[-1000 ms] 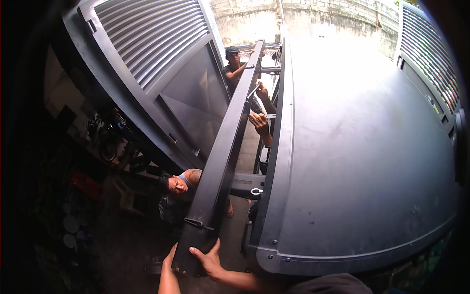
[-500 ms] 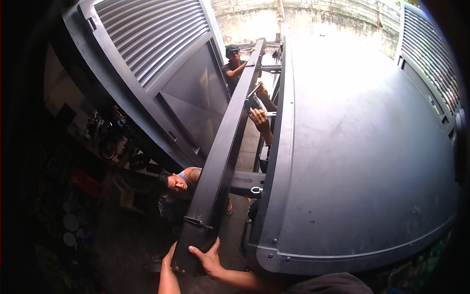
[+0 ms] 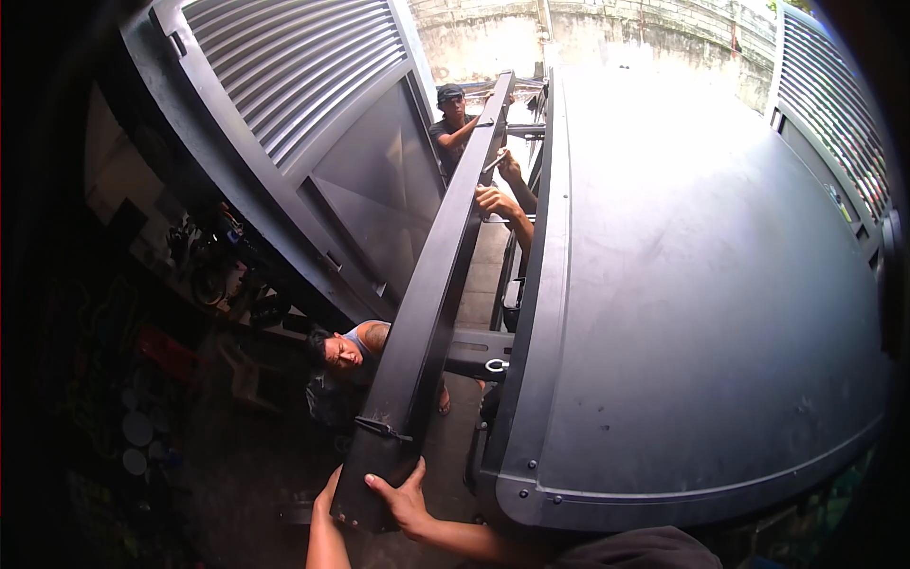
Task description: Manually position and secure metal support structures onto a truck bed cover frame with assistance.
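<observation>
A long black rectangular beam (image 3: 431, 275), perhaps an awning case, stretches from just before me to the far end of the passage. At its near end my left hand (image 3: 327, 500) wraps the left side, its fingertips hidden behind the beam. My right hand (image 3: 409, 503) grips the right side, with the thumb on the face. A dark strap or tie (image 3: 383, 431) crosses the beam just beyond my hands. Black brackets (image 3: 479, 353) stick out between the beam and the large dark roof panel (image 3: 701, 351) on my right.
A co-worker in a cap (image 3: 453, 119) holds the far end. Another person's hands (image 3: 507, 204) work at the beam's right side with a thin metal tool (image 3: 497, 159). Below left, a person (image 3: 343, 351) looks up. A grey louvred gate (image 3: 313, 104) stands left; a metal ring (image 3: 496, 365) hangs by the bracket.
The other person's nearer hand has moved up and left against the beam's side, and the tool hand has shifted slightly. My hands and the beam stay in place.
</observation>
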